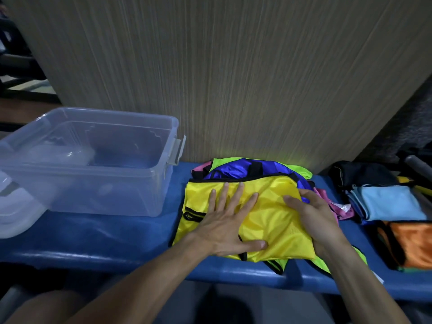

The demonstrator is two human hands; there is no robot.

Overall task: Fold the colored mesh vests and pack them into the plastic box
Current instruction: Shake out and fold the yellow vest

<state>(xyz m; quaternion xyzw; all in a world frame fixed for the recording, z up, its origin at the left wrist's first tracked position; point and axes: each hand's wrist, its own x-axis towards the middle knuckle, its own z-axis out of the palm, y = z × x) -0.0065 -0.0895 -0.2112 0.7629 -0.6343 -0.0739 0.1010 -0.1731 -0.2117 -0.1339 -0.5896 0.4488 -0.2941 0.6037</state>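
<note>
A yellow mesh vest [275,220] with black trim lies on top of a heap of vests on the blue bench. My left hand [224,220] presses flat on its left half, fingers spread. At the vest's right edge my right hand [315,216] has its fingers curled round the fabric, thumb on top. Under the yellow one show a blue vest [236,171], a lime green vest [301,170] and a pink vest [336,206]. The clear plastic box [93,183] stands open at the left of the bench; no vest lies in it.
The blue bench [117,237] runs across the view in front of a wood-grain wall [233,78]. Folded light blue cloths [388,202], an orange vest [413,244] and a black cloth [364,174] sit at the right. A clear lid [16,213] lies left of the box.
</note>
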